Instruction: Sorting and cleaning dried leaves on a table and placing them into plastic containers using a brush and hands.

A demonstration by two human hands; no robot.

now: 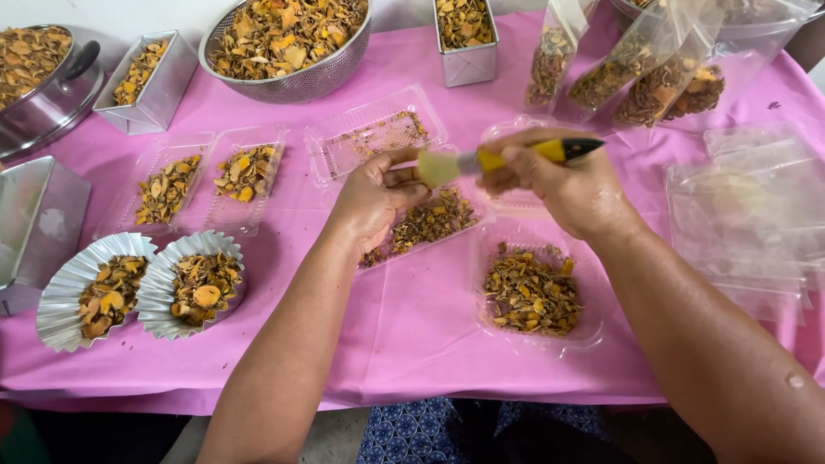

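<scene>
While both hands meet above the middle of the table (430,335), the right hand (571,185) is closed around a yellow-handled brush (516,156), its pale bristle end touching the left hand (374,198). Left hand is cupped, fingers curled narrow against the bristles; cannot tell if it pinches anything else. Under the hands lies a clear plastic tray (425,225) of dried yellow-brown slices. Another filled clear tray (533,292) sits just toward the near edge, below the right wrist. Bare pink cloth runs along the near edge between the forearms, the widest free patch. Toward the left edge: two foil cups (142,288) of slices, two more filled trays (206,180), a metal box (39,223). Far edge is crowded: a metal colander (288,43), two small metal tins (464,34), a pot (47,82) at the far left corner, filled clear bags (636,73) leaning at the far right. A stack of empty clear bags (748,215) covers the right edge. An almost empty open tray (374,137) lies just beyond the left hand.
</scene>
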